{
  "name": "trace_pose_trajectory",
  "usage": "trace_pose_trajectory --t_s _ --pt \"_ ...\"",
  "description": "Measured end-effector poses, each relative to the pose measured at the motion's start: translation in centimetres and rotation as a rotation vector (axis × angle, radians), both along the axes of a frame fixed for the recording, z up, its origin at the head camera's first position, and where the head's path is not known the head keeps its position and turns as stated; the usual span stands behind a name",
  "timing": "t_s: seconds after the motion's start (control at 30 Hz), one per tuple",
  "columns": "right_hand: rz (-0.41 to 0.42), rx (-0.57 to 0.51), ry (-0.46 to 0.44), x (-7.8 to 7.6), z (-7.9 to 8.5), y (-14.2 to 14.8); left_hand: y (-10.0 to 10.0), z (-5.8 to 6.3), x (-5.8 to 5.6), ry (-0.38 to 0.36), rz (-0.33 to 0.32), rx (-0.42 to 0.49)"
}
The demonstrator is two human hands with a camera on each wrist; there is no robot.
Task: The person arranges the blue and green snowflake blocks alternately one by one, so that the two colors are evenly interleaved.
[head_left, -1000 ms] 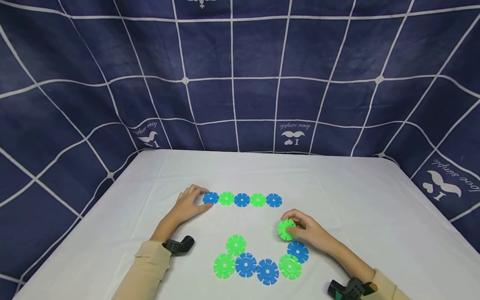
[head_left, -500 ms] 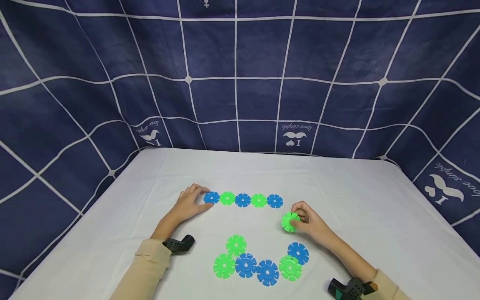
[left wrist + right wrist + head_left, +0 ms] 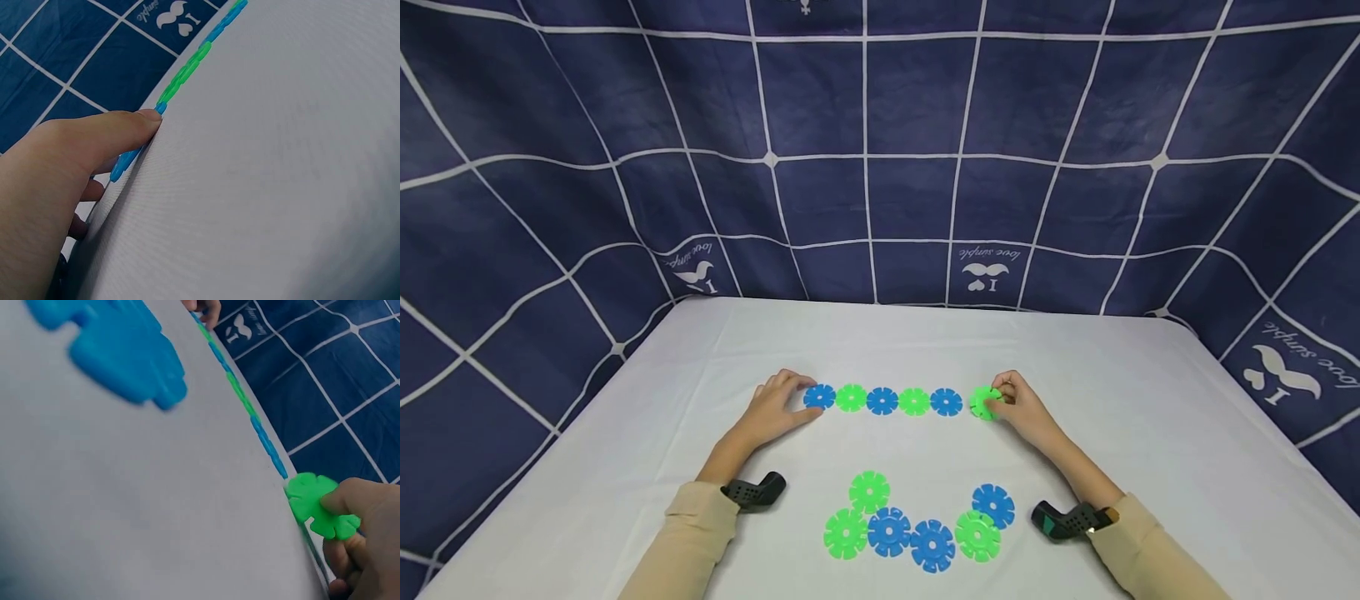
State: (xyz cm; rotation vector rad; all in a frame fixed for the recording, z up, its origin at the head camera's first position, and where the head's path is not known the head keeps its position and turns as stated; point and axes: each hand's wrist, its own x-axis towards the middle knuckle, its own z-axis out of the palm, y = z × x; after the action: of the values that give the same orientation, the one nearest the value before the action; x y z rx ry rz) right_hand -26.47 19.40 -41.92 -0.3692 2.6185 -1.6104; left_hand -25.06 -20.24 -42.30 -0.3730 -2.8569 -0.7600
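In the head view, a row of flat notched discs, blue and green by turns, lies across the white table. My left hand (image 3: 777, 408) holds the blue notched disc (image 3: 820, 397) at the row's left end, thumb at its near edge and fingers at its far edge. At the right end, my right hand (image 3: 1026, 408) pinches a green notched disc (image 3: 982, 403) between thumb and fingers. A small gap separates it from the row's last blue disc (image 3: 946, 402). The right wrist view shows this green disc (image 3: 307, 495) tilted, the thumb on its face.
Nearer the front, several loose discs lie in a curve, among them a green disc (image 3: 869, 492), a blue disc (image 3: 932, 546) and another blue disc (image 3: 993, 506). A dark blue curtain (image 3: 910, 200) with white grid lines hangs behind the table (image 3: 760, 333).
My right hand has carried the green disc away from above the loose discs, up to the right end of the row. The left hand has stayed at the blue disc.
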Motion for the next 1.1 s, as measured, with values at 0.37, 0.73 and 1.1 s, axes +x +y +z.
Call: trace_pose_trajectory --t_s 0.37,0.73,1.1 --pt "-0.078 0.308 0.141 -0.1 -0.7 -1.0 -0.1 -0.2 0.2 0.001 0.004 -0.003" --pt "-0.071 0.401 0.211 0.4 -0.9 -0.7 0.2 0.0 -0.1 0.003 -0.007 -0.006" --pt "-0.011 0.401 0.278 0.6 -1.0 -0.8 0.0 -0.1 -0.1 -0.005 0.014 -0.021"
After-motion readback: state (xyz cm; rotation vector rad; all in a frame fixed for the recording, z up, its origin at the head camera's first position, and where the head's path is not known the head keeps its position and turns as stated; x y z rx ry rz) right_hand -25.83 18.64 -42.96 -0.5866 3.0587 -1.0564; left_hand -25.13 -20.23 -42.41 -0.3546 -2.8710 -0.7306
